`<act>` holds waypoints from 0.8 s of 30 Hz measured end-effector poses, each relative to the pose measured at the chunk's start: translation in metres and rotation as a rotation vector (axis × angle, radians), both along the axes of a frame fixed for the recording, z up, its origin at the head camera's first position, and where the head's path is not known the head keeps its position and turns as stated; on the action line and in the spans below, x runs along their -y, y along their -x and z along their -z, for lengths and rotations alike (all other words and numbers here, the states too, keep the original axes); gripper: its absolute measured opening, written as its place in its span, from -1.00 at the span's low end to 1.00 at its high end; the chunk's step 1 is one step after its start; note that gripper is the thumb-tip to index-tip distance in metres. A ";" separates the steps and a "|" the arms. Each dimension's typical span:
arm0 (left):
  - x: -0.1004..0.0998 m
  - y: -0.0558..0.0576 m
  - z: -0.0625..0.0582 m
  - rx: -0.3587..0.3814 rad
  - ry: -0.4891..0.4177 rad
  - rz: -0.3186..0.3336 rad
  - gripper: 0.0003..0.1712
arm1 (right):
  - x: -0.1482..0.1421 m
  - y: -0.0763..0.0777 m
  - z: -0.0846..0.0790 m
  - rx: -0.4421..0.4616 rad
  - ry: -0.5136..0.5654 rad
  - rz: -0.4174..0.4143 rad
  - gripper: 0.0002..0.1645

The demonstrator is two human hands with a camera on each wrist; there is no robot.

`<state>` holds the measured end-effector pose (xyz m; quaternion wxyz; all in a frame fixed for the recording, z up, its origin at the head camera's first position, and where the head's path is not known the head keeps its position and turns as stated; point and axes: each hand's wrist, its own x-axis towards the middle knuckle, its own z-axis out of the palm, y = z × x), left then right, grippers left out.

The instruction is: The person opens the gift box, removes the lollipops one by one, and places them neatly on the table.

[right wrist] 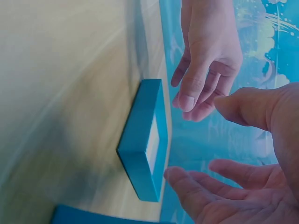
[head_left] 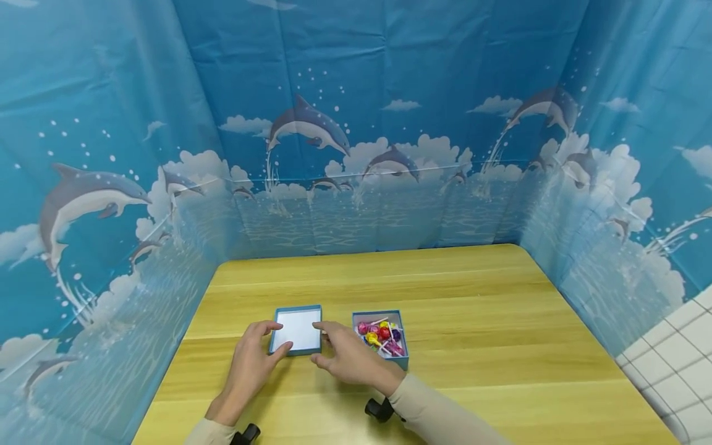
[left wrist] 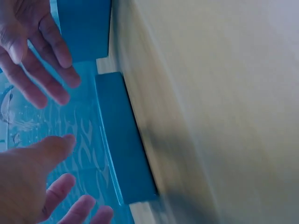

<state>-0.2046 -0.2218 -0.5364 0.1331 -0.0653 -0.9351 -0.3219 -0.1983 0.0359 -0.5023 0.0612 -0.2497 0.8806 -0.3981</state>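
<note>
A shallow blue box lid (head_left: 298, 330) with a white inside lies hollow side up on the wooden table. Above its left edge my left hand (head_left: 254, 358) hovers, fingers loosely spread. My right hand (head_left: 351, 355) is at the lid's right side, thumb and fingers apart, holding nothing. In the right wrist view both hands stand apart from the lid (right wrist: 152, 144). A deeper blue box (head_left: 403, 361) full of wrapped lollipops (head_left: 384, 334) stands to the right, partly hidden behind my right hand and wrist.
The yellow wooden table (head_left: 500, 346) extends far to the right of the box. A blue curtain (head_left: 356, 210) printed with dolphins hangs along the back and both sides. White tiles (head_left: 675, 364) show at the lower right.
</note>
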 end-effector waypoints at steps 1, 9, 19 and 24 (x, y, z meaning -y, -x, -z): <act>-0.003 0.001 -0.001 -0.005 -0.002 0.012 -0.50 | -0.002 0.001 -0.001 0.004 0.017 0.001 -0.16; -0.026 0.007 -0.003 -0.042 -0.043 0.139 -0.38 | -0.020 0.009 -0.009 0.015 0.095 0.017 -0.29; -0.065 0.013 -0.006 0.103 0.009 0.324 0.04 | -0.063 0.028 -0.013 -0.041 0.072 -0.027 -0.37; -0.082 0.017 -0.007 0.139 0.026 0.388 0.16 | -0.079 0.037 -0.016 -0.012 0.075 -0.059 -0.37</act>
